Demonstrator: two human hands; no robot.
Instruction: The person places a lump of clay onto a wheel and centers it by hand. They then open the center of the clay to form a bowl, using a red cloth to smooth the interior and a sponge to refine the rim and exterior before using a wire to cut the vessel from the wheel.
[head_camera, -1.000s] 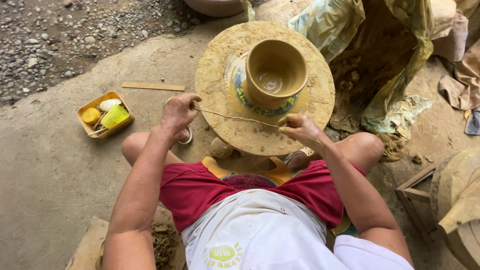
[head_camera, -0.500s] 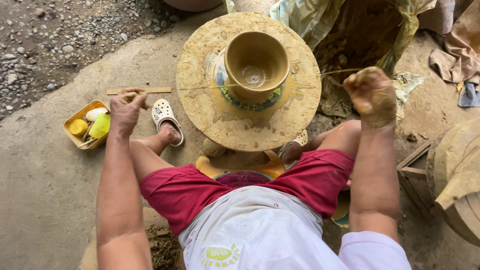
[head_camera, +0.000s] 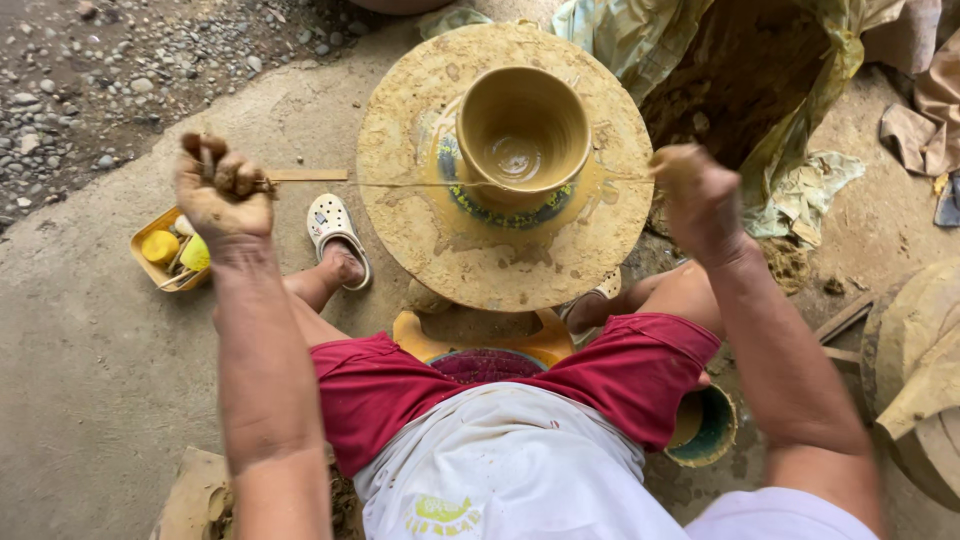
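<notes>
Concrete floor with gravel beyond; both hands, wide apart, grip a taut wire across the clay-smeared wheel.

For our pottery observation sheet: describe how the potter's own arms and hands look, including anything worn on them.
Both forearms are bare, with no sleeves, gloves, watch or rings visible. The left hand and right hand are smeared with wet tan clay, the right more thickly; streaks run along the forearms.

A taut wire bars the wheel beside the pot; bare concrete lies left
</notes>
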